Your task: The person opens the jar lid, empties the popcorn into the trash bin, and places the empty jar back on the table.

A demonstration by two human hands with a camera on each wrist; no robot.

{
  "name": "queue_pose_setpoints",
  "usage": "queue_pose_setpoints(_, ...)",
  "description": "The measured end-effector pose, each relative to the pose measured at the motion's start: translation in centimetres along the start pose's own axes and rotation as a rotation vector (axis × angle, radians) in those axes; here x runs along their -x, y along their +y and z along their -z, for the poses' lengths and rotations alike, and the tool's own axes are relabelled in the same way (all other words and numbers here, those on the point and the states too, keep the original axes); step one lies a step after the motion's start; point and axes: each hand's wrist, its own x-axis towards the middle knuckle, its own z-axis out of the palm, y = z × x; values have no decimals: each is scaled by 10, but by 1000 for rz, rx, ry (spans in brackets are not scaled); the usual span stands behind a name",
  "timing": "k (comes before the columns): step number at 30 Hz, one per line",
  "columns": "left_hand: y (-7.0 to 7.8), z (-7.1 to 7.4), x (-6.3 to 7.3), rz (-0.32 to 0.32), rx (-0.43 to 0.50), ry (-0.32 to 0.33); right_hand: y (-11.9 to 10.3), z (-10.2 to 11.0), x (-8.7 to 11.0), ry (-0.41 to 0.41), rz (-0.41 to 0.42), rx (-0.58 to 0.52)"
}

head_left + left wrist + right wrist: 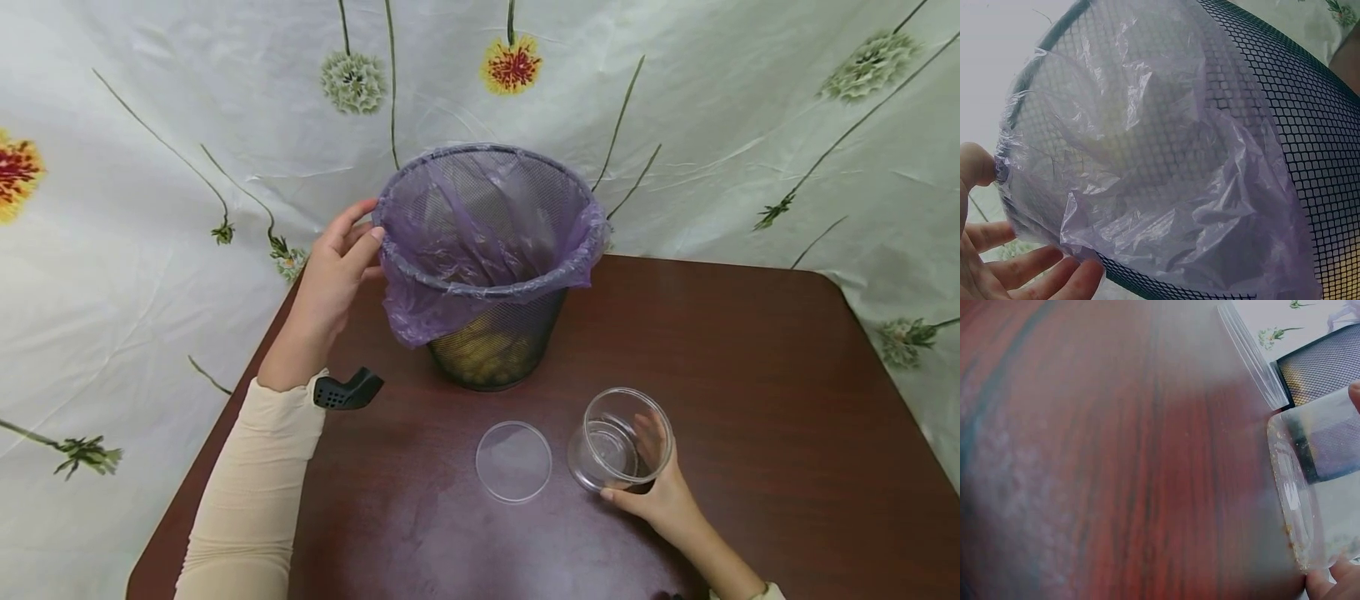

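A black mesh wastebasket (501, 350) stands upright on the table, lined with a thin purple plastic bag (438, 312) folded over its rim. My left hand (333, 271) holds the left side of the bagged rim, thumb and fingertips on it; the left wrist view shows the fingers against the bag (1147, 162). At the lower right my right hand (667, 500) grips a clear jar (592, 454) round its side, thumb in front and fingers behind. The jar is uncovered and looks empty. A round clear lid (513, 462) lies flat to its left.
The dark reddish-brown table (750, 375) has rounded corners. A white cloth with printed flowers (735, 125) hangs behind and beside it. Something yellow (483, 354) shows through the mesh low in the wastebasket. A black device (348, 389) is worn at the left wrist.
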Motion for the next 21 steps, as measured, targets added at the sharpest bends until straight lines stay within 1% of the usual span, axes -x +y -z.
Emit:
queue_pose_setpoints(4,0,1,2,-9,-25,-2,2,2,0,-40,50,-16)
queue_pose_setpoints(6,1,1,4,-4,-60,0,1,5,1,-63,64,-28)
queue_pose_setpoints(9,2,-1,7,-4,-78,20,-4,11,2,-83,14,-24)
queue_pose_setpoints(10,3,-1,9,-13,-86,31,-6,14,3,-88,-5,-24)
queue_pose_setpoints(12,4,-3,12,-51,-119,67,-10,20,3,-92,-29,-31)
queue_pose_setpoints(13,5,-4,14,-81,-148,86,-12,23,2,-95,-26,-29)
queue_pose_setpoints(15,8,-7,20,-144,-236,113,-14,30,-1,-104,32,-40)
queue_pose_setpoints(17,10,-12,26,-251,-376,135,-18,35,-5,-102,107,-50)
queue_pose_setpoints(18,11,-14,29,-318,-448,138,-21,38,-7,-101,147,-48)
queue_pose_setpoints(19,12,-17,32,-398,-534,141,-25,40,-11,-95,200,-47)
queue_pose_setpoints(21,13,-24,37,-578,-673,144,-39,42,-17,-69,298,-37)
